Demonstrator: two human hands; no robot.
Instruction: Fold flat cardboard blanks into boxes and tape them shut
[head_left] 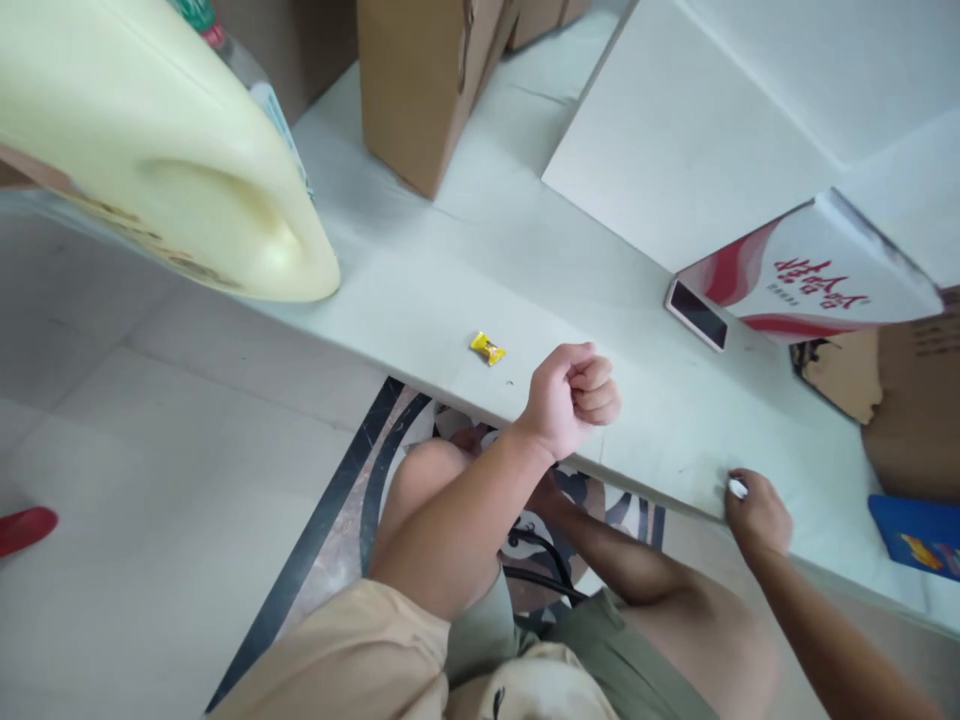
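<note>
My left hand [571, 396] is curled into a fist over the front edge of the white table [420, 320], and nothing shows in it. A small yellow wrapped sweet [487, 348] lies on the table just left of that fist. My right hand [759, 512] rests at the table's edge further right, its fingers pinched on a small white thing [739, 488] that I cannot name. My knees and shorts show under the table.
A large pale yellow jug [157, 160] stands at the left end of the table. A cardboard box [420, 80] stands behind. A phone [696, 313] lies next to a red and white carton [814, 275]. A blue packet [915, 532] lies at the right.
</note>
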